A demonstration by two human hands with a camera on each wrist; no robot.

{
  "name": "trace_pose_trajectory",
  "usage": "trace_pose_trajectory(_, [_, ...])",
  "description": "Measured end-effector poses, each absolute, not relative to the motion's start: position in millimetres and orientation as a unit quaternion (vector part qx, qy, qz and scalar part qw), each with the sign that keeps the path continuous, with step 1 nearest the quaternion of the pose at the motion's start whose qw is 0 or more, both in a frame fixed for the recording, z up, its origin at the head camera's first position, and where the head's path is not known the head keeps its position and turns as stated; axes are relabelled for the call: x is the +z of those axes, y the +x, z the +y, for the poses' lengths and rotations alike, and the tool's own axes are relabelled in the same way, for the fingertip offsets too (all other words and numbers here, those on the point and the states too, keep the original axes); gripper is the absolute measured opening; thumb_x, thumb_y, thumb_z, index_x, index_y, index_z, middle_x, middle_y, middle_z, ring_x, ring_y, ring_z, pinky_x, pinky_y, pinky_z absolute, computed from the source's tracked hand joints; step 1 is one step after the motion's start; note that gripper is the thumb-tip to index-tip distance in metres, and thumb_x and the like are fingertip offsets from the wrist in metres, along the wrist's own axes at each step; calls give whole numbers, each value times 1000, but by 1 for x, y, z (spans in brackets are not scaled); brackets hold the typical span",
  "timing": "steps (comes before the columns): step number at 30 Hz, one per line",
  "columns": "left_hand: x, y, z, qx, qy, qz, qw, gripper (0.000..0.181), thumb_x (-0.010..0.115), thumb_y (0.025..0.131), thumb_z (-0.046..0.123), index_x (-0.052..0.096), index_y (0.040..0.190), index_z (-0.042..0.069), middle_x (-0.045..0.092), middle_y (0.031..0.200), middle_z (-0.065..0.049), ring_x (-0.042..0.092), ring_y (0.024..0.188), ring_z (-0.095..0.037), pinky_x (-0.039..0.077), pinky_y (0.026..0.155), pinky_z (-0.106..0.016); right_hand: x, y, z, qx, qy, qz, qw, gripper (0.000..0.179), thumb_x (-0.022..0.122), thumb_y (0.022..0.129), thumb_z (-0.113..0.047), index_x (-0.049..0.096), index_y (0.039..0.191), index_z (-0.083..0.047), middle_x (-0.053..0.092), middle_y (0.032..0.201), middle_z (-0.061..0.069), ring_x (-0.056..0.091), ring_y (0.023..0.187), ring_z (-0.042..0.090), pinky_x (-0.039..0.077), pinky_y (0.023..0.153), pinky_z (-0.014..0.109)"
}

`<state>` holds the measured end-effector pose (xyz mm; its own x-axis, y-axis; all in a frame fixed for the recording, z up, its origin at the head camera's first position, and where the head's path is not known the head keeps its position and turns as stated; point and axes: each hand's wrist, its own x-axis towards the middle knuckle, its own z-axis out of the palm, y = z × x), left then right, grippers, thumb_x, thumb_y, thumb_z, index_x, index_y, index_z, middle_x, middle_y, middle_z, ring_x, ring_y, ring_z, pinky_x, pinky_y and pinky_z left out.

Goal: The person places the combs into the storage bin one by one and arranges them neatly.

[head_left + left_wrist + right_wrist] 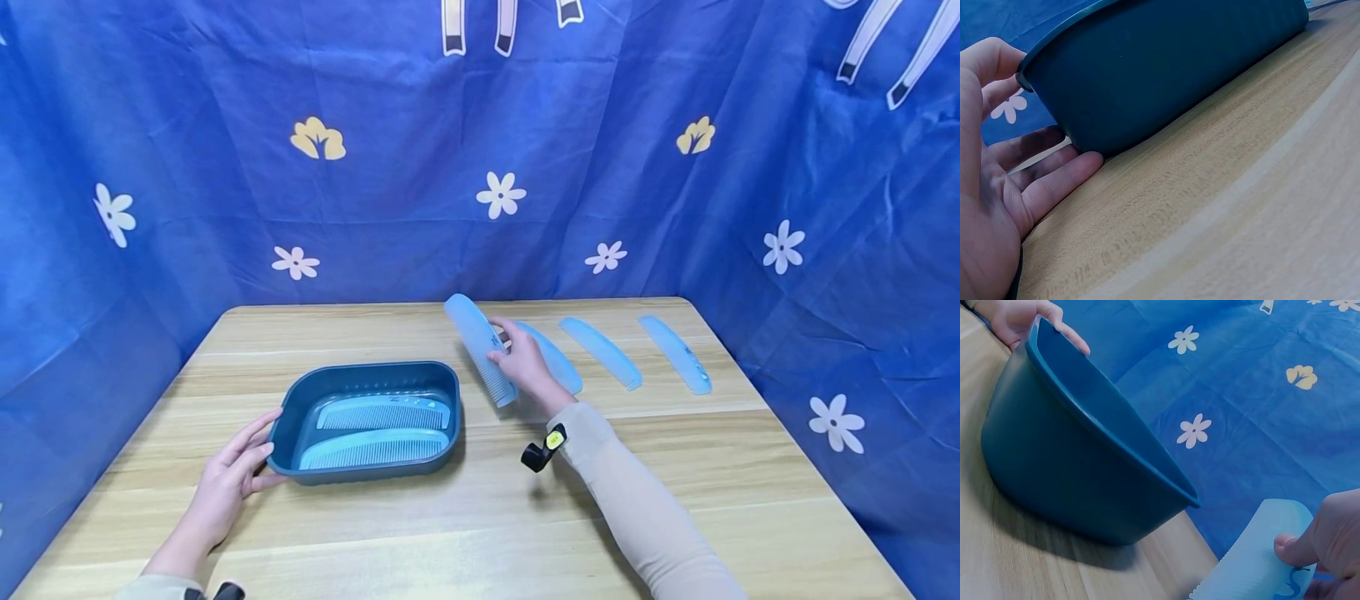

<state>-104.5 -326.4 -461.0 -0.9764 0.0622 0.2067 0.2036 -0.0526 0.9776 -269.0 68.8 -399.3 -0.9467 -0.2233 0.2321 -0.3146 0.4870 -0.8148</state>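
Note:
My right hand (527,367) pinches a light blue comb (471,329) near its spine, tilted close over the table, just right of a dark teal plastic basin (360,477). In the right wrist view the thumb presses flat on the comb (1260,562), whose teeth face the basin. At the basin's left end, my left hand (228,483) grips the rim, with the lower fingers against its base in the left wrist view. Inside the basin lie two light blue combs, one behind (384,413) and one in front (375,450), teeth toward me.
To the right, three more light blue combs lie slanted on the wooden table (465,533): one (553,360) partly behind the right hand, one (602,353) in the middle, one (677,355) farthest right. A blue patterned curtain (405,183) encloses the back and sides.

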Motion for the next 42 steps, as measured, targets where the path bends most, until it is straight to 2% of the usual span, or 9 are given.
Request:
trace_pose_trajectory(12, [-461, -105, -327, -719, -99, -686, 48, 46, 40, 99, 4, 30, 144, 2, 54, 124, 5, 57, 109, -8, 56, 70, -36, -388, -263, 61, 487, 176, -854, 46, 53, 65, 84, 1, 51, 133, -12, 60, 98, 12, 54, 68, 19, 49, 62, 29])
trace_pose_trajectory(24, [-462, -104, -330, -717, -96, -689, 43, 46, 40, 99, 5, 30, 144, 2, 54, 124, 6, 57, 109, -8, 56, 70, -36, -387, -259, 51, 489, 216, -843, 59, 52, 65, 84, 2, 52, 132, -12, 61, 98, 13, 58, 69, 26, 50, 61, 28])
trace_pose_trajectory(32, [-462, -106, -328, -717, -105, -687, 41, 46, 39, 99, 4, 29, 144, 2, 54, 125, 5, 57, 110, -8, 56, 71, -36, -384, -257, 41, 496, 244, -831, 67, 54, 67, 81, 4, 53, 131, -12, 62, 100, 13, 57, 66, 19, 50, 60, 25])
trace_pose_trajectory(42, [-463, -107, -329, -728, -116, -675, 40, 46, 37, 99, 2, 28, 144, 2, 54, 125, 2, 57, 109, -10, 56, 71, -36, -380, -254, 27, 501, 271, -819, 70, 52, 66, 82, 4, 53, 131, -11, 62, 101, 12, 57, 68, 22, 49, 61, 24])
